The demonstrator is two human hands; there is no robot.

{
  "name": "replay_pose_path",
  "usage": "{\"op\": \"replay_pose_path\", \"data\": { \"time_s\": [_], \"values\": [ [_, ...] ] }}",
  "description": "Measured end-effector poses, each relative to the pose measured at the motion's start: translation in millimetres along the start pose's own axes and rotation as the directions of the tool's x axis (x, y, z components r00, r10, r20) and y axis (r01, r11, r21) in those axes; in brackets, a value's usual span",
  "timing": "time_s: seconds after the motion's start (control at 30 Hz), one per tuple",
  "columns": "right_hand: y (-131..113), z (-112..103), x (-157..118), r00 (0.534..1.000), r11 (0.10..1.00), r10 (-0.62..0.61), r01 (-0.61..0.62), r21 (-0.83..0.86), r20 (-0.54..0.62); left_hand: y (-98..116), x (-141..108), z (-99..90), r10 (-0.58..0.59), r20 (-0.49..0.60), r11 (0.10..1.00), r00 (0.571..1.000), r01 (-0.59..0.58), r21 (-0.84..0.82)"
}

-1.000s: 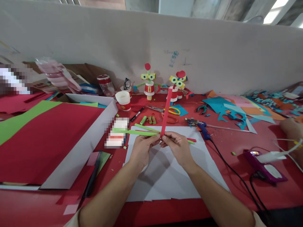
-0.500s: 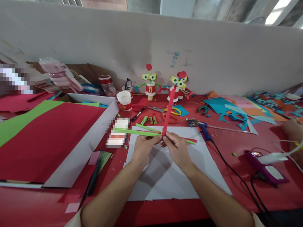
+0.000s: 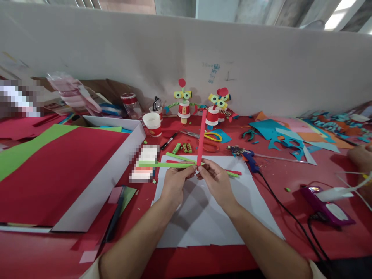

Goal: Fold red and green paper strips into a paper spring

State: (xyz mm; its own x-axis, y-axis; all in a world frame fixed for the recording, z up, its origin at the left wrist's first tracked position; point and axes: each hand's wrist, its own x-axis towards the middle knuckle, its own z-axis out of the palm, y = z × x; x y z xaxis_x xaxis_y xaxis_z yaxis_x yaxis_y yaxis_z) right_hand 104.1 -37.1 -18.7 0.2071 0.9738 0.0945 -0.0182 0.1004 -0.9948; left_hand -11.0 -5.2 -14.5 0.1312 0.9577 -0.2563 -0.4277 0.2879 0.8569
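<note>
My left hand [image 3: 176, 184] pinches the end of a green paper strip [image 3: 162, 164] that points to the left. A red paper strip [image 3: 202, 135] stands nearly upright from the point where the two strips meet, and my right hand [image 3: 215, 180] is closed on its lower end. Both hands are fingertip to fingertip over the white paper [image 3: 203, 224]. Behind my fingers, more red and green strips lie across the paper's top edge. Small folded green springs [image 3: 186, 148] rest just beyond it.
Beyond the paper are scissors [image 3: 213, 136], a marker [image 3: 169, 141] and paper-cup figures [image 3: 184, 110]. A glue gun [image 3: 251, 161] and a purple power strip [image 3: 331, 211] are on the right. At left stands a box [image 3: 116, 162]; a person's hand [image 3: 360, 157] shows far right.
The upright red strip has swung slightly left. The green strip's free end has dipped a little. Both hands still pinch at nearly the same place.
</note>
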Motion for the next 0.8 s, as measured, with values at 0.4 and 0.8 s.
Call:
{"op": "replay_pose_path", "data": {
  "time_s": [0.4,0.8],
  "values": [
    [0.1,-2.0,3.9,0.99,0.981,0.129,-0.121,0.153,-0.047,0.5,0.0,-2.5,0.044,0.121,0.999,0.992,-0.046,0.018],
    [-4.9,-0.5,3.5,0.978,0.952,0.204,-0.189,0.241,-0.036,-4.1,7.5,-5.4,-0.08,0.096,0.994,0.992,0.086,-0.06]
  ]
}}
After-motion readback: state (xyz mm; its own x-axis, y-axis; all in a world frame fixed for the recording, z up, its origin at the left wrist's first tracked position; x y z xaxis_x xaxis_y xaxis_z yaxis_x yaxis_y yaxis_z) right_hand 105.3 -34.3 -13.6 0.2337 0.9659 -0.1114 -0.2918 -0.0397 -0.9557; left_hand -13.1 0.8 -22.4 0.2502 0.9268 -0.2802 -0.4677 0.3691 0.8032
